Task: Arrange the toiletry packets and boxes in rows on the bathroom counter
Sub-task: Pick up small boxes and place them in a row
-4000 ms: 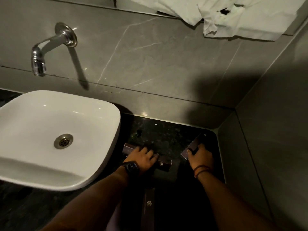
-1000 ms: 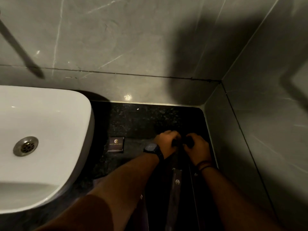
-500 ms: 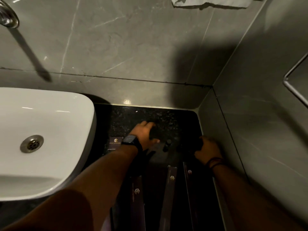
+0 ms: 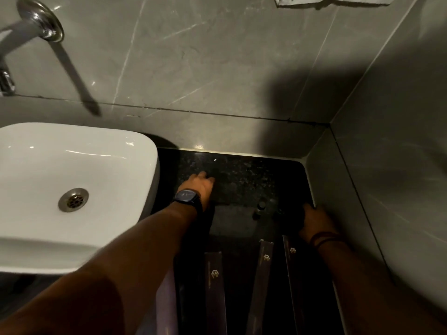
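Note:
Three long dark boxes with gold logos lie side by side on the black counter: one on the left, one in the middle, one on the right. A purplish packet lies left of them, partly under my left arm. Small dark bottles stand just beyond the boxes. My left hand, with a watch on the wrist, reaches palm-down to the counter beside the sink. My right hand rests near the right wall with its fingers against something dark. The dim light hides what either hand holds.
A white basin fills the left side, with a chrome wall tap above it. Grey tiled walls close the counter at the back and right. A white crumpled paper or cloth hangs at the top edge.
My hands, together a second ago, have parted. The left hand moved left and forward toward the basin and now covers the small square box. The right hand stays near the right wall.

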Motion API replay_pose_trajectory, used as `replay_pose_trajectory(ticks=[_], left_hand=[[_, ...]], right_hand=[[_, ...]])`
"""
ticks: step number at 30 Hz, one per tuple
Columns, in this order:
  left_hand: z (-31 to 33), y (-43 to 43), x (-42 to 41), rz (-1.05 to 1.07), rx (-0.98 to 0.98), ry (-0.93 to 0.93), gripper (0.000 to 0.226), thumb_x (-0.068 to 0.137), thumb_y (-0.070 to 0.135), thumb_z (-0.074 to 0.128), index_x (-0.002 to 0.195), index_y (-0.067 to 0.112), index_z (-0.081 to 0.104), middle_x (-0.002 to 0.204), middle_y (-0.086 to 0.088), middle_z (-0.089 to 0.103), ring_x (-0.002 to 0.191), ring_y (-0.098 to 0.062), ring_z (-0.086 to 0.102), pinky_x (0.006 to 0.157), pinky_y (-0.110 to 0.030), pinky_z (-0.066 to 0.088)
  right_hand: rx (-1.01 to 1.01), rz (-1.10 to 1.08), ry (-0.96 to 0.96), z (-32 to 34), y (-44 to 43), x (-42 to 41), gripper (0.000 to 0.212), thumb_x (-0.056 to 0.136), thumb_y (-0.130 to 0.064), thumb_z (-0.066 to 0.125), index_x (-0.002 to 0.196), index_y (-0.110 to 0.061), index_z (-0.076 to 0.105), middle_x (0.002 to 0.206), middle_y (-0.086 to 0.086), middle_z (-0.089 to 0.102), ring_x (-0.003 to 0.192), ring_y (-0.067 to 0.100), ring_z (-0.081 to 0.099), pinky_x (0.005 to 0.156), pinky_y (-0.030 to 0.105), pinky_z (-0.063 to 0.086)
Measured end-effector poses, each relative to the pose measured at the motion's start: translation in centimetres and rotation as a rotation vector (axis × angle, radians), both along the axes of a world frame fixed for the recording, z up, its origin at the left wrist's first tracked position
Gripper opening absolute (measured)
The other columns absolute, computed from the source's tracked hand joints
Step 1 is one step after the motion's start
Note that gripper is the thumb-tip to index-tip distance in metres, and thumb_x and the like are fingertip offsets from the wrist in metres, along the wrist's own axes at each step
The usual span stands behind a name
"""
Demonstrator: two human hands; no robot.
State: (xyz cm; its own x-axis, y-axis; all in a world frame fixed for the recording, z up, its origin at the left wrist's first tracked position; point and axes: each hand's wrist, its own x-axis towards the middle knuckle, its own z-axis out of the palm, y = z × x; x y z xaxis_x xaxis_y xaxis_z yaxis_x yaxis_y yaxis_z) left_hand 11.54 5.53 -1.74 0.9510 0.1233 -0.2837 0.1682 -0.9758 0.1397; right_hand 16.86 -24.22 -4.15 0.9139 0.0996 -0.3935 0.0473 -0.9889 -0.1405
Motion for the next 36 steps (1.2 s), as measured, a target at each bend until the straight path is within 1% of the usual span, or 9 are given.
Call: replay_pose_trajectory(ticks=[5,8,10,13,20,23,28,32,36], left_hand=[[1.9,1.8,0.0,0.041,0.061,0.107,0.050,0.083,0.021,0.071,0.128,0.014,0.051,0.138,-0.015,0.047,0.125,-0.037,0.046,0.103,-0.048,0.043],[2.2,2.4,-0.3,0.042,0.096,0.162,0.049,0.082,0.025,0.073,0.126,0.015,0.053,0.135,-0.014,0.050,0.123,-0.035,0.049,0.103,-0.047,0.044],[2.0,2.5,-0.4,0.038,0.115,0.208,0.048,0.082,0.025,0.073,0.125,0.017,0.054,0.133,-0.013,0.053,0.121,-0.033,0.052,0.101,-0.046,0.046],[1.4,2.5,-0.4,0.048,0.124,0.293,0.048,0.084,0.028,0.071,0.128,0.019,0.053,0.135,-0.013,0.052,0.123,-0.034,0.051,0.100,-0.046,0.047],[0.0,3.0,-1.0,0.049,0.129,0.316,0.053,0.086,0.035,0.066,0.133,0.020,0.047,0.141,-0.012,0.044,0.129,-0.036,0.039,0.102,-0.047,0.039],[0.1,3.4,-1.1,0.074,0.108,0.327,0.055,0.087,0.041,0.064,0.134,0.022,0.046,0.142,-0.011,0.043,0.130,-0.036,0.038,0.103,-0.048,0.037],[0.1,3.7,-1.0,0.059,0.126,0.359,0.056,0.084,0.039,0.066,0.134,0.021,0.046,0.142,-0.009,0.044,0.130,-0.035,0.038,0.104,-0.048,0.036],[0.0,3.3,-1.1,0.008,0.157,0.345,0.055,0.081,0.045,0.068,0.129,0.024,0.053,0.139,-0.006,0.050,0.127,-0.032,0.043,0.103,-0.046,0.037],[-0.2,3.0,-1.2,-0.063,0.189,0.314,0.051,0.083,0.041,0.066,0.128,0.020,0.054,0.137,-0.007,0.052,0.127,-0.031,0.044,0.105,-0.046,0.036]], right_hand=[[0.387,-0.105,-0.378,4.1,3.4,-0.4,0.053,0.066,-0.023,0.076,0.113,-0.008,0.057,0.113,0.021,0.056,0.100,0.041,0.059,0.084,0.043,0.052],[0.529,-0.005,-0.345,5.0,8.0,-1.9,0.061,0.068,-0.036,0.071,0.123,-0.022,0.051,0.106,0.015,0.063,0.097,0.034,0.062,0.082,0.039,0.055],[0.483,0.031,-0.237,3.9,11.0,-3.1,0.058,0.071,-0.042,0.068,0.124,-0.028,0.048,0.104,0.017,0.065,0.095,0.035,0.064,0.079,0.037,0.054],[0.401,-0.063,-0.048,1.3,14.5,-4.5,0.045,0.073,-0.049,0.065,0.108,-0.023,0.057,0.105,0.017,0.070,0.099,0.037,0.065,0.082,0.036,0.054],[0.338,-0.248,0.086,-2.0,15.8,-5.3,0.072,0.070,-0.061,0.064,0.123,-0.016,0.048,0.122,0.018,0.063,0.112,0.036,0.061,0.090,0.036,0.050],[0.234,-0.085,0.104,-1.2,15.0,-4.2,0.079,0.067,-0.064,0.060,0.129,-0.019,0.041,0.125,0.017,0.058,0.113,0.037,0.059,0.091,0.038,0.049],[0.008,0.476,0.193,-0.7,14.3,-3.2,0.091,0.064,-0.035,0.077,0.140,-0.034,0.028,0.137,0.015,0.030,0.121,0.043,0.046,0.101,0.044,0.045],[0.093,0.449,0.127,-1.4,14.8,-3.1,0.047,0.079,-0.035,0.066,0.123,-0.024,0.051,0.132,0.016,0.037,0.110,0.038,0.054,0.100,0.039,0.047],[0.133,0.326,0.150,-1.6,15.8,-3.1,0.061,0.067,-0.032,0.077,0.121,-0.021,0.050,0.130,0.015,0.035,0.108,0.039,0.056,0.099,0.039,0.049]])
